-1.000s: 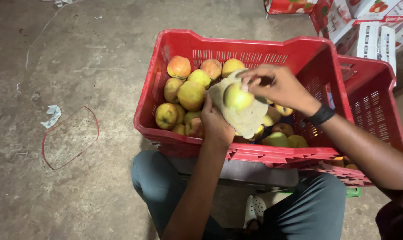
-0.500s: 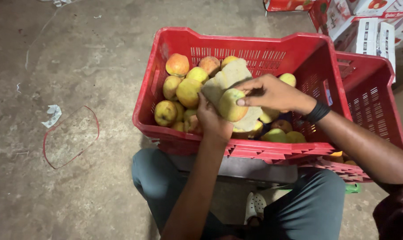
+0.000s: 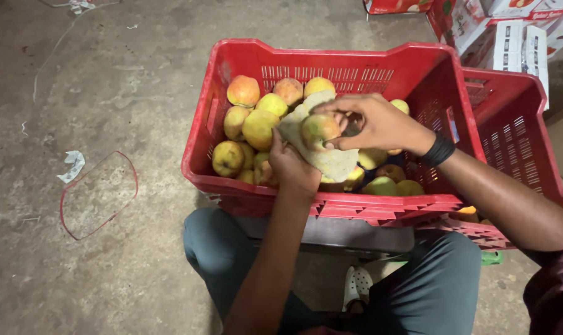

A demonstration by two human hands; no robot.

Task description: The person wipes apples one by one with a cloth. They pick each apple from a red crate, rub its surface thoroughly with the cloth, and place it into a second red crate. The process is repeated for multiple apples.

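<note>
A red plastic crate point(image 3: 238, 180) rests across my knees, filled with several yellow-red apples point(image 3: 259, 127). My left hand point(image 3: 292, 167) holds a pale cloth point(image 3: 331, 160) from below, above the crate. My right hand point(image 3: 374, 124) grips one yellow-red apple point(image 3: 319, 130) with its fingertips and presses it against the cloth. A black band sits on my right wrist.
A second red crate point(image 3: 517, 136) stands to the right, partly under the first. White and red cartons point(image 3: 511, 37) are stacked at the top right. On the concrete floor to the left lie a red wire loop point(image 3: 98, 195) and a paper scrap point(image 3: 73, 164).
My right hand has turned the apple against the cloth and shifted it slightly left; the cloth has folded lower under the fruit. The crate has stayed in place.
</note>
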